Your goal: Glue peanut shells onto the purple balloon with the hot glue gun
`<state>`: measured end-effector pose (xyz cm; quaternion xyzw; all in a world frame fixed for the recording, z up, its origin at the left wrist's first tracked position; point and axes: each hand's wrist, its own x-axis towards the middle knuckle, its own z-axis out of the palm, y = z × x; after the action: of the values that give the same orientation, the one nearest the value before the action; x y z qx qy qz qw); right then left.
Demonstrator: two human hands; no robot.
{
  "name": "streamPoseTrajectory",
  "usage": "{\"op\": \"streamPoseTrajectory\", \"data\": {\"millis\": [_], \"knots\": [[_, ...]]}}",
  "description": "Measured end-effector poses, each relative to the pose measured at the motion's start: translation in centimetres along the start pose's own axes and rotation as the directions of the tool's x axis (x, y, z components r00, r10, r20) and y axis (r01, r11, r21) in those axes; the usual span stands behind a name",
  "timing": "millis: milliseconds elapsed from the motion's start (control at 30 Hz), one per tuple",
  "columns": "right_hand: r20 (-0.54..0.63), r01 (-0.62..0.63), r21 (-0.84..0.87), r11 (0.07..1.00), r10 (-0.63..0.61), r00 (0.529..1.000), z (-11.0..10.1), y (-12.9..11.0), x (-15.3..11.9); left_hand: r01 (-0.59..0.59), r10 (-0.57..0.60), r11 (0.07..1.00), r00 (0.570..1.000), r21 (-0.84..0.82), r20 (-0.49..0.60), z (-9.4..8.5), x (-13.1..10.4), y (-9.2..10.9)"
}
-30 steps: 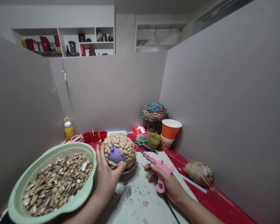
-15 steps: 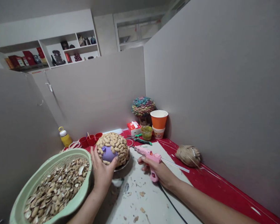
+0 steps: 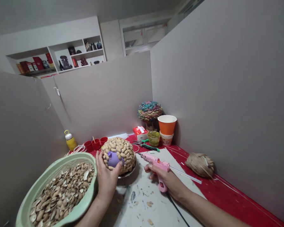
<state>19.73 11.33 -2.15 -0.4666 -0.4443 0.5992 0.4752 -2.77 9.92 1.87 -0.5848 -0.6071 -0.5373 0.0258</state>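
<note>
A purple balloon [image 3: 115, 161] is mostly covered with peanut shells [image 3: 123, 148], leaving a bare patch around its knot. It rests in a metal bowl [image 3: 129, 174] whose rim shows below. My left hand [image 3: 107, 179] grips the ball's left and near side, thumb by the bare patch. My right hand [image 3: 168, 180] is closed round the handle of a pink hot glue gun [image 3: 153, 160], with a clear glue stick [image 3: 186, 175] jutting from its back. The gun's nozzle points left, just right of the ball and apart from it. Left of my hands stands a green basket [image 3: 22, 205] of loose shells [image 3: 63, 192].
Behind the ball are red cups [image 3: 96, 144], pliers [image 3: 150, 147], a glass bowl [image 3: 153, 138], stacked paper cups [image 3: 167, 127] and a colourful shell-covered dome [image 3: 150, 111]. A twine bundle [image 3: 200, 164] lies right. Shell scraps dot the grey board [image 3: 144, 186]. Grey partitions [image 3: 217, 78] enclose the table.
The whole view has shifted, so everything appears slightly further right and lower. Both hands keep their holds, and the glue gun stays beside the ball.
</note>
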Motion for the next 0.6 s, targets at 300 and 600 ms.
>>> {"op": "streamPoseTrajectory", "data": {"millis": [300, 600], "knots": [[0.001, 0.005, 0.110, 0.994, -0.005, 1.000, 0.1, 0.1, -0.1, -0.037, 0.037, 0.999, 0.999, -0.011, -0.031, 0.1, -0.6, -0.2], [0.006, 0.041, 0.446, 0.894, -0.048, 0.999, 0.9, -1.8, -0.1, -0.087, 0.086, 0.996, 0.994, -0.021, -0.072, 0.2, -0.6, -0.4]]}}
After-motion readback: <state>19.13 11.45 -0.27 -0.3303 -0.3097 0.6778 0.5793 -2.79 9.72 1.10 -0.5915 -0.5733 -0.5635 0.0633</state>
